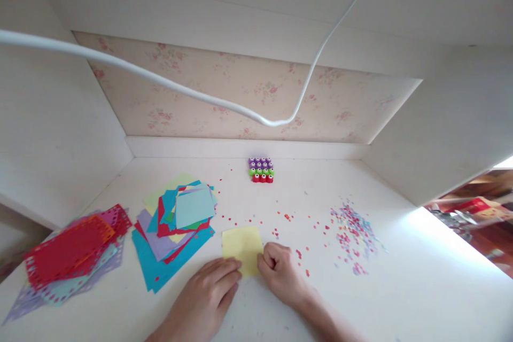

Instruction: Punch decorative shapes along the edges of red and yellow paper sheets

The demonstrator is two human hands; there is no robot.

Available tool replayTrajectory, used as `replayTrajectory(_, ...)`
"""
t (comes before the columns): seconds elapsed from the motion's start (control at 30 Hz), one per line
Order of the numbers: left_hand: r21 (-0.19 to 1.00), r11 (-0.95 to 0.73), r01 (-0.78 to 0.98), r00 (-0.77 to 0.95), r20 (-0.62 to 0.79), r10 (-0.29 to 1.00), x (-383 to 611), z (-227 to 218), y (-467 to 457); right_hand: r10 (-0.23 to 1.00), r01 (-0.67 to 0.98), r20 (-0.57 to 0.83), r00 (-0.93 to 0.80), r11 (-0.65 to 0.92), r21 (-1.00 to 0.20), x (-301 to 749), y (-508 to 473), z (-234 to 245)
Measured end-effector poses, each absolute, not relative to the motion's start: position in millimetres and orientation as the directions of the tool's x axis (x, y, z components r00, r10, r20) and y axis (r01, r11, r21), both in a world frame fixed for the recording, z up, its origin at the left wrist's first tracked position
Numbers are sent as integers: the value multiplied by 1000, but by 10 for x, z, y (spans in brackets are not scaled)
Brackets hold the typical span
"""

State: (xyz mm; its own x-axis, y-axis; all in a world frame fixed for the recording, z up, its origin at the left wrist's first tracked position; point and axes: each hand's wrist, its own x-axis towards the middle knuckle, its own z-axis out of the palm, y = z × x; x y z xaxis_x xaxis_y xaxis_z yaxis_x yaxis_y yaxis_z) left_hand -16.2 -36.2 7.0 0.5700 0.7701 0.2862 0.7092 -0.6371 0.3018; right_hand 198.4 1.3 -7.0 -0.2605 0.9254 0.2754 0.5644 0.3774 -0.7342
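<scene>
Gently, we press our left hand [208, 288] flat, fingers stretched, on the yellow paper square [241, 246] near us, right of the coloured stack [176, 224]; our right hand [280, 270] curls shut, pinching its near right corner. Light, flimsy, easily creased, we judge: best held by edges.

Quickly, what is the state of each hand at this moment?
Left hand: open, fingers flat on the yellow paper at its near edge.
Right hand: fingers curled shut at the paper's right edge; whether they pinch it cannot be told.
</scene>
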Motion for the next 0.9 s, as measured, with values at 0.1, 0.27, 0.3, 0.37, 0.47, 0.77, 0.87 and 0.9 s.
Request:
replayTrajectory(0.1,312,-654,689,592,278,757,-113,91,-361,910,615,357,-211,407,-675,2028,84,19)
replayTrajectory(0.27,342,-698,629,653,254,713,7,161,-272,878,744,359,-318,465,-479,2154,192,20)
replayTrajectory(0.3,340,-708,619,660,263,703,23,179,-209,876,748,348,-333,470,-469,2175,210,-6)
replayTrajectory(0.37,316,-720,618,653,303,694,49,217,-18,883,735,331,-332,462,-496,2208,247,-61)
replayTrajectory(0.47,212,-647,732,575,317,754,98,273,420,917,703,312,-247,392,-593,2246,307,-111)
replayTrajectory(0.77,145,-576,805,518,304,800,440,242,1734,987,421,160,14,139,-896,2339,436,-155)
replayTrajectory(0.87,138,-599,789,553,266,790,507,187,1910,999,251,15,33,7,-968,2353,449,-161)
replayTrajectory(0.9,139,-606,783,563,256,786,515,172,1937,1000,214,-5,30,-12,-977,2360,453,-162)
